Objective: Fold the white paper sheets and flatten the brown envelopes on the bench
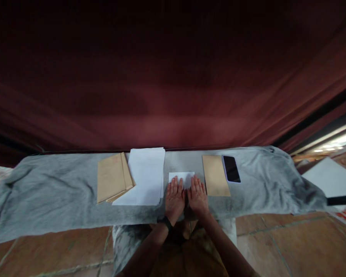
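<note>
Pressing the folded sheet at the bench front edge, left hand and right hand lie flat, fingers spread, gripping nothing. The fold looks made (unfolded sheets lie just left).

On the blanket, the folded sheet lies between paper stack and envelope, phone rightmost.

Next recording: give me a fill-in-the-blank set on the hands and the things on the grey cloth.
The left hand and right hand lie flat on a small ____ sheet.
The phone lies on the ____ side of the single envelope.
The envelope stack lies ____ of the paper stack.
Missing: white; right; left.
</note>
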Tool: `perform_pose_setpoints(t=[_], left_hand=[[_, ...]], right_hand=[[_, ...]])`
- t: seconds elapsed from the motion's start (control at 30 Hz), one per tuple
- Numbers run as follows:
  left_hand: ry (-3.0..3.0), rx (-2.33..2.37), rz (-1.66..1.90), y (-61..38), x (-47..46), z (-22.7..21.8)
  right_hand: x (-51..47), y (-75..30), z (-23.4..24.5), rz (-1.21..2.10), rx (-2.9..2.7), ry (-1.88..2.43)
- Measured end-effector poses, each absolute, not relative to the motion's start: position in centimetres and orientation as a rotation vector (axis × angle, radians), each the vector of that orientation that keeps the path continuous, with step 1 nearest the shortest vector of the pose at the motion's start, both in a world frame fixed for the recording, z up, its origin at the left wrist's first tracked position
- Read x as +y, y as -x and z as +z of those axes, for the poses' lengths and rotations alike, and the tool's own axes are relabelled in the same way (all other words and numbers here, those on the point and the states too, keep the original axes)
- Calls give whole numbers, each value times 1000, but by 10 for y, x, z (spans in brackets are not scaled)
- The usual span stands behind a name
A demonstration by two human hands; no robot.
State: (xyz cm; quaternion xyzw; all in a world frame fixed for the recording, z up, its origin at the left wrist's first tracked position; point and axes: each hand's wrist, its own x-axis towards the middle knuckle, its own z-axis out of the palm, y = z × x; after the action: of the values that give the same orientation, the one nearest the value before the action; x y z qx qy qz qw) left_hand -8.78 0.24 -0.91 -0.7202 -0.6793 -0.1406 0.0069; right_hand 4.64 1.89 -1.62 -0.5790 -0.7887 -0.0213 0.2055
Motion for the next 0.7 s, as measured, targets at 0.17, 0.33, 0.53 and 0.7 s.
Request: perform_pose_setpoints(t=[0.17, 0.33, 0.53, 0.7], left_hand=[[2233, -2106, -439, 87, 1, -6], [2088, -2172, -543, 88, 1, -12], [2343, -2078, -410, 66, 25, -6], [2510, -2009, -348, 60, 45, 0]], right_hand=[[8, -51, -13, -24, -2273, 1550], [6, -59, -14, -62, -2224, 1604], [4, -60, -17, -84, -2298, 1625], [3, -61, -18, -101, -2308, 1598]])
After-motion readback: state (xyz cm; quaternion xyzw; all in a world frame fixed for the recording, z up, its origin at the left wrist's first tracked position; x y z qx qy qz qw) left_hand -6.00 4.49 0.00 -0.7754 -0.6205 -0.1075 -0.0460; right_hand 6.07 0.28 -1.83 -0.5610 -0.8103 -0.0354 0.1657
